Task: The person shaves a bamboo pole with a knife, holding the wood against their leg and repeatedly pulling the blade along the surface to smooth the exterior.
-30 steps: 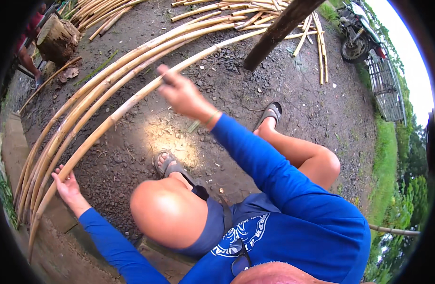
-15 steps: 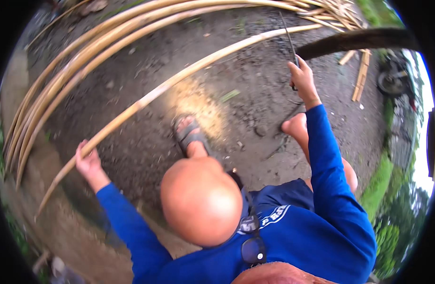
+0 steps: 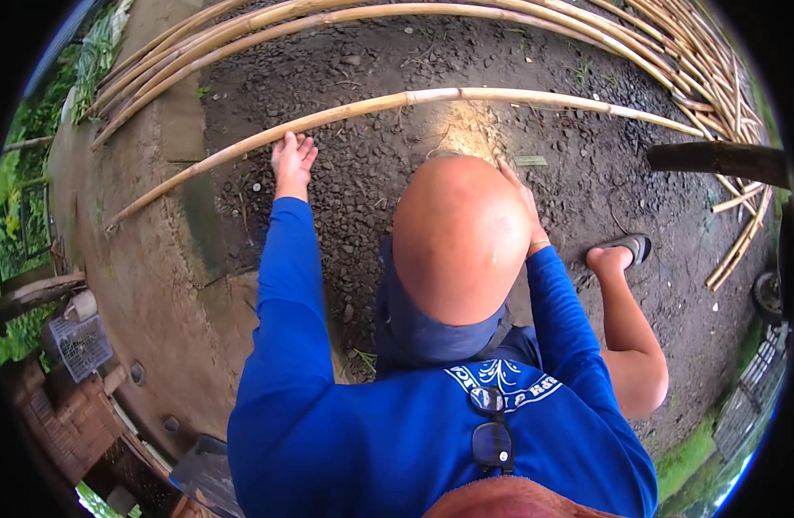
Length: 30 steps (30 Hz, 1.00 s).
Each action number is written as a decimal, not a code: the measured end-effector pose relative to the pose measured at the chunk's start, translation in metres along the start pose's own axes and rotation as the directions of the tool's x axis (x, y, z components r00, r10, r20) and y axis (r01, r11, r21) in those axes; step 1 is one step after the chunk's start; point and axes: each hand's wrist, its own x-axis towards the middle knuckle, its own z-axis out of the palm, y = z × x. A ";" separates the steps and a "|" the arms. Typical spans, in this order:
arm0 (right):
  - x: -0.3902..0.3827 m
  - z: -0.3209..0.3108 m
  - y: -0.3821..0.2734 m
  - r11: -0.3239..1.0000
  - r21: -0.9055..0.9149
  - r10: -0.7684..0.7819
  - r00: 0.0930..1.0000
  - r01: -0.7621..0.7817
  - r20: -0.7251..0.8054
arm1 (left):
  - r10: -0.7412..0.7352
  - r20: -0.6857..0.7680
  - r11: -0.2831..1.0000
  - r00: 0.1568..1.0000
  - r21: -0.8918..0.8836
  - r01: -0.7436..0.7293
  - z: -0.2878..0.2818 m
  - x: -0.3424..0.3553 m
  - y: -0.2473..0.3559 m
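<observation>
left hand [image 3: 292, 162] rests open on a bamboo pole [image 3: 397, 104] over gravelly dirt ground [image 3: 362, 198].

Counts: hands, poles, sandal

Two hands show: the left hand [image 3: 293, 161] and the right hand [image 3: 524, 205], partly hidden. One long bamboo pole [image 3: 466, 97] lies alone on the dirt; a bundle of bamboo poles [image 3: 354, 12] beyond it holds several, too overlapped to count exactly. One sandal [image 3: 632, 248] is on one visible foot. One dark post [image 3: 716, 159] enters from the right.
</observation>
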 end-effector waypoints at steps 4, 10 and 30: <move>0.000 -0.014 0.020 0.998 -0.033 -0.052 0.999 0.051 -0.016 | 0.113 0.171 0.786 0.979 0.587 -0.193 0.038 -0.043 -0.023; -0.025 -0.025 0.040 0.996 -0.080 0.034 0.996 -0.027 0.080 | 0.522 0.787 -0.153 0.329 0.465 -0.872 0.150 -0.120 -0.026; -0.084 -0.022 0.068 0.997 -0.074 0.028 0.996 -0.022 0.079 | -0.089 0.784 -0.488 0.614 0.503 -0.713 0.231 -0.077 -0.043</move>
